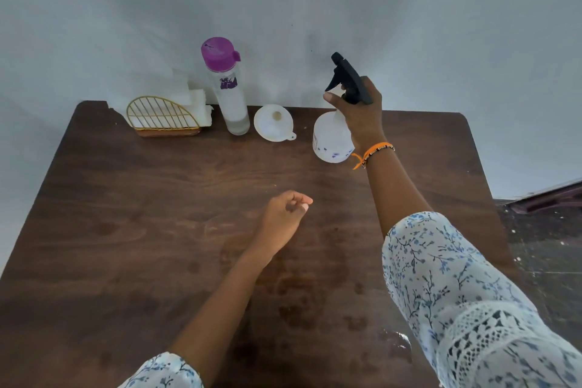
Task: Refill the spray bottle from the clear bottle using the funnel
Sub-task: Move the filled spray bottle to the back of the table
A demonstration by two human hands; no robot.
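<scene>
A white spray bottle [330,140] with a black trigger head stands upright at the back right of the brown table [157,230]. My right hand [362,113] is wrapped around its neck, just under the trigger. A white funnel [273,123] lies mouth up to the left of it, apart from it. Further left stands the clear bottle [228,94] with a purple cap, a little liquid showing at its bottom. My left hand [285,214] hovers over the middle of the table with its fingers curled and nothing in it.
A gold wire napkin holder [162,118] with white napkins stands at the back left, close to the clear bottle. The wall runs right behind the table's far edge. A wet patch [398,340] glistens near the front right.
</scene>
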